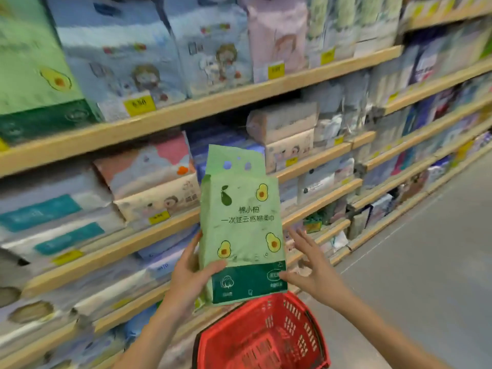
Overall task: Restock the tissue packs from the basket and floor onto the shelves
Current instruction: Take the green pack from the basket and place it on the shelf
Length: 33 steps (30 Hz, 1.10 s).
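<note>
Head view, 1 frame, blurred towards the edges.

- Light green plastic tissue pack with avocado prints and a dark green bottom band (241, 225): upright, printed face to the camera, held in the air in front of the middle shelves and directly above the basket. It touches no shelf.
- Left hand (191, 272): grips the pack's lower left edge. The thumb lies across the front at the top of the dark band, and the fingers curl round behind the pack, out of sight.
- Right hand (314, 265): spread wide, fingers straight and fanned, holding nothing. The thumb tip sits at the pack's lower right corner; I cannot tell whether it is in contact or just short. The 4 fingers are beside the right edge, apart from it.
- Red slotted plastic shopping basket with a black handle (266, 339): below both hands, at the bottom of the frame.
- Light wooden shelf boards (213, 105): several tiers run from the left to the far right, all stocked with soft tissue packs and fitted with small yellow price tags (139, 105).
- Large green avocado-print pack (34, 75): stands on the upper shelf at far left.
- Grey floor (426, 262): on the right, alongside the shelves.
</note>
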### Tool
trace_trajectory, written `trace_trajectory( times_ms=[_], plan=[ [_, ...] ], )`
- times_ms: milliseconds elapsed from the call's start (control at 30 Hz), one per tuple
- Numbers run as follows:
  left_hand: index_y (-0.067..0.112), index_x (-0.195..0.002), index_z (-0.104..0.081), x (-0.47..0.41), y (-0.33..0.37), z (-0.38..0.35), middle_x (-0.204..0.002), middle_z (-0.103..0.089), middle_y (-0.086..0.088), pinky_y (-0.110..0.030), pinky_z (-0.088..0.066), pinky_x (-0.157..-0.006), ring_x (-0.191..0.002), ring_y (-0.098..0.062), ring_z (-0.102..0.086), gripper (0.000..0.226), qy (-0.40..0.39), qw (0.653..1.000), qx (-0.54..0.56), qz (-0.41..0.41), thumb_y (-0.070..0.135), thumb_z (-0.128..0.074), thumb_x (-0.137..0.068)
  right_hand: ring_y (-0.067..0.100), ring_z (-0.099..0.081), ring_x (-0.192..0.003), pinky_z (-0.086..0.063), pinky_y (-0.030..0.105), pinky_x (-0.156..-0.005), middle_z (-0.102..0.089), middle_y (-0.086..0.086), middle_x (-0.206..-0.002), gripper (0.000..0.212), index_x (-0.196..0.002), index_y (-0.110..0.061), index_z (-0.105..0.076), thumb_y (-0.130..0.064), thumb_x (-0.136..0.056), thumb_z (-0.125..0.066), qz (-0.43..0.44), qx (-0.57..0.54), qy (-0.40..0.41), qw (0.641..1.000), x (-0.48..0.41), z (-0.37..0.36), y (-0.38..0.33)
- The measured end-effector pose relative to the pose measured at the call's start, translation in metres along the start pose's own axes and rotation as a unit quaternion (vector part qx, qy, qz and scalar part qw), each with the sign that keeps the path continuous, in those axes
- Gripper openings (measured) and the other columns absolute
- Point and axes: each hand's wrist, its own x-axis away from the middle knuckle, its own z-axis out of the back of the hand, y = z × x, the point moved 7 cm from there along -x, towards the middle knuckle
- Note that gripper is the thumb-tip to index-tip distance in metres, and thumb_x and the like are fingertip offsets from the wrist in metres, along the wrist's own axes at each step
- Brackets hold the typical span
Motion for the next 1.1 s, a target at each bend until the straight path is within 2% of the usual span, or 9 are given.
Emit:
trace_trajectory(
  times_ms=[133, 367, 500, 600, 700, 833, 900, 1000, 1100],
  plan=[
    [0.049, -0.114, -0.050, 0.003, 0.056, -0.010, -0.122, -0.063, -0.002, -0.041, -0.056, -0.073, -0.102, -0.026, -0.065, 0.104, -0.023, 0.997, 0.059, -0.033, 0.046, -0.092, -0.020, -0.013, -0.036, -0.124, -0.048, 0.016, -0.085, -0.024, -0.030, -0.142, 0.086, -0.128, -0.067, -0.014, -0.051, -0.064, -0.070, 0.052, -0.052, 0.008, 0.997, -0.013, 0.028, -0.065],
    [0.038, -0.124, -0.050, 0.002, 0.131, -0.033, -0.122, -0.062, -0.004, -0.043, -0.057, -0.074, -0.106, -0.029, -0.063, 0.111, -0.042, 0.992, 0.085, -0.084, 0.045, -0.092, -0.022, 0.006, -0.042, -0.128, -0.053, 0.044, -0.089, -0.035, -0.018, -0.144, 0.091, -0.136, -0.056, -0.015, -0.051, -0.065, -0.071, 0.120, -0.047, 0.004, 0.992, -0.028, 0.079, -0.135],
    [0.029, -0.126, -0.051, -0.006, 0.175, -0.054, -0.115, -0.066, -0.004, -0.042, -0.056, -0.077, -0.107, -0.029, -0.062, 0.110, -0.041, 0.990, 0.058, -0.126, 0.050, -0.090, -0.025, 0.005, -0.042, -0.127, -0.051, 0.042, -0.092, -0.034, -0.021, -0.143, 0.090, -0.136, -0.056, -0.014, -0.034, -0.071, -0.072, 0.155, -0.033, 0.034, 0.987, -0.040, 0.117, -0.158],
    [0.038, -0.121, -0.053, -0.015, 0.209, -0.080, -0.115, -0.067, 0.000, -0.043, -0.054, -0.080, -0.109, -0.026, -0.062, 0.092, -0.055, 0.986, 0.038, -0.156, 0.047, -0.088, -0.036, 0.004, -0.043, -0.126, -0.052, 0.039, -0.092, -0.035, -0.021, -0.142, 0.092, -0.138, -0.054, -0.013, -0.026, -0.073, -0.073, 0.178, -0.028, 0.052, 0.982, -0.052, 0.152, -0.168],
    [0.043, -0.110, -0.056, -0.023, 0.245, -0.114, -0.110, -0.069, 0.006, -0.031, -0.056, -0.072, -0.103, -0.019, -0.065, 0.078, -0.063, 0.980, 0.009, -0.190, 0.047, -0.086, -0.038, 0.006, -0.044, -0.126, -0.052, 0.038, -0.092, -0.037, -0.017, -0.143, 0.094, -0.138, -0.054, -0.012, -0.024, -0.073, -0.073, 0.200, -0.035, 0.057, 0.978, -0.066, 0.193, -0.174],
    [0.045, -0.114, -0.049, -0.035, 0.291, -0.165, -0.098, -0.071, 0.017, -0.023, -0.055, -0.066, -0.091, -0.007, -0.068, 0.087, -0.069, 0.967, -0.018, -0.243, 0.048, -0.086, -0.035, 0.005, -0.044, -0.127, -0.050, 0.040, -0.095, -0.036, -0.017, -0.144, 0.095, -0.138, -0.054, -0.013, -0.023, -0.072, -0.074, 0.236, -0.031, 0.067, 0.969, -0.087, 0.254, -0.181],
    [0.036, -0.124, -0.046, -0.044, 0.310, -0.186, -0.095, -0.072, 0.016, -0.022, -0.055, -0.063, -0.088, -0.006, -0.069, 0.085, -0.058, 0.963, -0.032, -0.263, 0.042, -0.085, -0.048, 0.003, -0.045, -0.125, -0.052, 0.034, -0.091, -0.037, -0.020, -0.142, 0.094, -0.138, -0.053, -0.014, -0.020, -0.072, -0.074, 0.257, -0.036, 0.064, 0.964, -0.098, 0.282, -0.187],
    [0.039, -0.119, -0.049, -0.060, 0.338, -0.201, -0.115, -0.064, 0.004, -0.020, -0.055, -0.065, -0.097, -0.009, -0.065, 0.077, -0.009, 0.954, -0.061, -0.293, 0.043, -0.084, -0.050, 0.002, -0.046, -0.123, -0.053, 0.033, -0.090, -0.036, -0.024, -0.140, 0.095, -0.138, -0.052, -0.015, -0.019, -0.072, -0.074, 0.283, -0.031, 0.059, 0.957, -0.116, 0.317, -0.199],
    [0.049, -0.120, -0.046, -0.072, 0.369, -0.205, -0.137, -0.046, 0.004, -0.034, -0.052, -0.091, -0.118, -0.012, -0.052, 0.091, 0.026, 0.935, -0.144, -0.323, 0.064, -0.080, -0.037, 0.006, -0.043, -0.127, -0.048, 0.043, -0.096, -0.034, -0.018, -0.143, 0.098, -0.140, -0.050, -0.012, -0.023, -0.071, -0.075, 0.312, 0.000, 0.065, 0.948, -0.138, 0.342, -0.216]
  ],
)
